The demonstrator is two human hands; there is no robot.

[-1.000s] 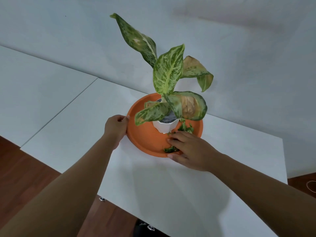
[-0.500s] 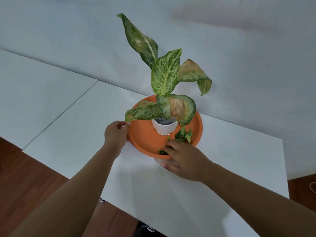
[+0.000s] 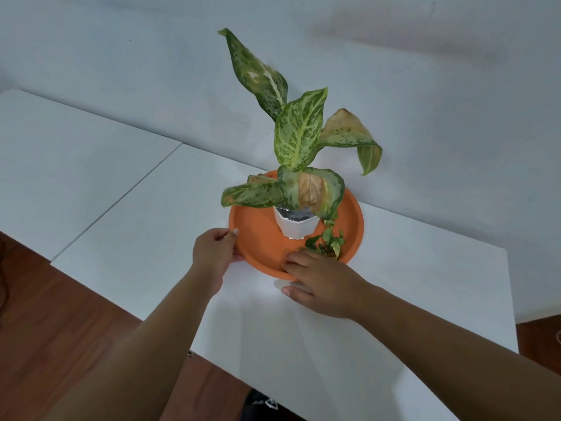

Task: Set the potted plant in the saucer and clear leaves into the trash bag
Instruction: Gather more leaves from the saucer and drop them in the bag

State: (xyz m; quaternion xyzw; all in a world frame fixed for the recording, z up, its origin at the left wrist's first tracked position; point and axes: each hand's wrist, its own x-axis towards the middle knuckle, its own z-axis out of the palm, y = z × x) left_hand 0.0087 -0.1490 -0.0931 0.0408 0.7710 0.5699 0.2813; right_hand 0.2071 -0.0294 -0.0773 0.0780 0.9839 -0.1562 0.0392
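Note:
A speckled green plant with some browned leaves grows from a small white pot (image 3: pixel 296 227), which stands upright inside a round orange saucer (image 3: pixel 258 238) on a white table (image 3: pixel 394 284). My left hand (image 3: pixel 214 255) grips the saucer's left rim. My right hand (image 3: pixel 318 284) holds the front rim, fingers over the edge and thumb beneath. A small heap of loose green leaf scraps (image 3: pixel 326 244) lies in the saucer just past my right fingers. No trash bag can be picked out.
The table backs onto a white wall. A second white table (image 3: pixel 60 165) adjoins on the left. Brown wooden floor (image 3: pixel 60 329) shows below the near edge, and a dark object (image 3: pixel 261 405) sits under the table at the bottom.
The saucer with the pot has turned a little and slid slightly away. My right hand shifted from the loose scraps to gripping the front rim; my left hand stayed on the left rim.

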